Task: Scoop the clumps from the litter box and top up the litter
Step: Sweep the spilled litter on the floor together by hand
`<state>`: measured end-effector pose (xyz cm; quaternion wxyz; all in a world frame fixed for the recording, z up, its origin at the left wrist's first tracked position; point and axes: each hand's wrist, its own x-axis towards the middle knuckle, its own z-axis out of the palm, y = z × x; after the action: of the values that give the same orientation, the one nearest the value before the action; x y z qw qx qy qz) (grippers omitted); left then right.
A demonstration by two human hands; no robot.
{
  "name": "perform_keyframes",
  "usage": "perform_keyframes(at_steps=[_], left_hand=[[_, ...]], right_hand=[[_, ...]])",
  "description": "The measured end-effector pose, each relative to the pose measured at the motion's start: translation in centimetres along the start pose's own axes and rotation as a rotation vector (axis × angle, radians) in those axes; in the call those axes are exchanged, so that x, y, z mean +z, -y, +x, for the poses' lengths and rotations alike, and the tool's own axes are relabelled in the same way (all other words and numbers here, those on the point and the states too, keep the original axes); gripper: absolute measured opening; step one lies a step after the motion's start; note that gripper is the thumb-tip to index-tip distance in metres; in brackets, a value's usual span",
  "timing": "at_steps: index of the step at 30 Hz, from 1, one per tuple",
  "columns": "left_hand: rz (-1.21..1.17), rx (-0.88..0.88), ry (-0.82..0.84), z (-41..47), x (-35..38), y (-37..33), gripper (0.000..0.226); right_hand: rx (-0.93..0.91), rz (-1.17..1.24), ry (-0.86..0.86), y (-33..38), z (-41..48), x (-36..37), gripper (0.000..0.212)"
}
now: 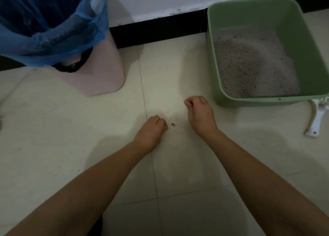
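Note:
A green litter box (pixel 213 72) stands on the floor at the right, with grey litter (pixel 249 66) heaped toward its near end. Spilled litter crumbs (pixel 172 124) lie on the tile between my hands. My left hand (pixel 153 129) is down on the floor with its fingers curled, and the fingertips pinch at a dark crumb beside that small pile. My right hand (pixel 200 112) hovers close to the box's near left corner, fingers curled and thumb pressed to forefinger. Anything between them is too small to see. A white scoop (pixel 316 119) lies on the floor right of the box.
A pink bin (pixel 105 72) lined with a blue plastic bag (pixel 53 31) stands at the back left. A white wall with a black skirting board (pixel 156 31) runs behind the bin and box. Fine grains dot the pale floor tiles (pixel 71 129).

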<state>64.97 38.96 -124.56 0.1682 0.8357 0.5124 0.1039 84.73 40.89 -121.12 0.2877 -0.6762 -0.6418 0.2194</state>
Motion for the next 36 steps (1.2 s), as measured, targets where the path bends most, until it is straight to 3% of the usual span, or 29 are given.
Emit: perform_keyframes(at_steps=[2, 5, 9, 12, 15, 17, 19, 21, 24, 27, 31, 33, 36], left_hand=[[-0.022, -0.061, -0.099, 0.4, -3.7, 0.1, 0.021], [-0.016, -0.046, -0.382, 2.3, -12.2, -1.1, 0.018], [0.069, -0.029, -0.762, 4.4, -24.3, -1.5, 0.017], [0.126, -0.168, -0.920, 4.4, -30.8, 1.0, 0.022], [0.256, -0.376, -0.838, 4.4, -34.7, 5.2, 0.030], [0.282, -0.499, -0.622, 4.2, -35.6, 7.8, 0.027], [0.187, -0.613, -0.425, 3.7, -35.4, 9.4, 0.044], [0.063, -0.665, -0.414, 3.3, -34.5, 9.6, 0.054], [0.079, -0.575, -0.580, 3.5, -33.2, 9.0, 0.041], [0.096, -0.345, -0.821, 4.3, -31.4, 6.6, 0.035], [-0.018, -0.047, -1.014, 5.7, -25.6, 1.1, 0.020], [-0.094, 0.001, -0.916, 6.0, -21.2, -1.1, 0.018], [-0.150, -0.078, -0.588, 4.6, -13.7, -1.6, 0.024]], right_hand=[[-0.021, 0.044, 0.006, 2.3, 2.1, -0.3, 0.017], [-0.057, 0.112, -0.023, 6.8, 6.1, -1.7, 0.019], [-0.170, 0.239, -0.172, 14.3, 12.1, -3.7, 0.022], [-0.281, 0.358, -0.304, 20.7, 15.2, -4.6, 0.020], [-0.388, 0.392, -0.208, 27.2, 16.6, -4.4, 0.017], [-0.469, 0.151, 0.099, 30.0, 17.5, -3.6, 0.024], [-0.484, -0.141, 0.324, 31.0, 17.8, -3.1, 0.028], [-0.520, -0.157, 0.283, 30.4, 17.7, -3.7, 0.032], [-0.490, 0.010, 0.135, 28.0, 16.7, -5.2, 0.035], [-0.412, 0.098, 0.053, 23.8, 14.8, -6.2, 0.037], [-0.246, 0.024, 0.125, 14.7, 9.9, -5.5, 0.038], [-0.157, -0.060, 0.215, 9.7, 6.8, -4.6, 0.039], [-0.068, -0.161, 0.290, 3.6, 1.4, -2.9, 0.040]])
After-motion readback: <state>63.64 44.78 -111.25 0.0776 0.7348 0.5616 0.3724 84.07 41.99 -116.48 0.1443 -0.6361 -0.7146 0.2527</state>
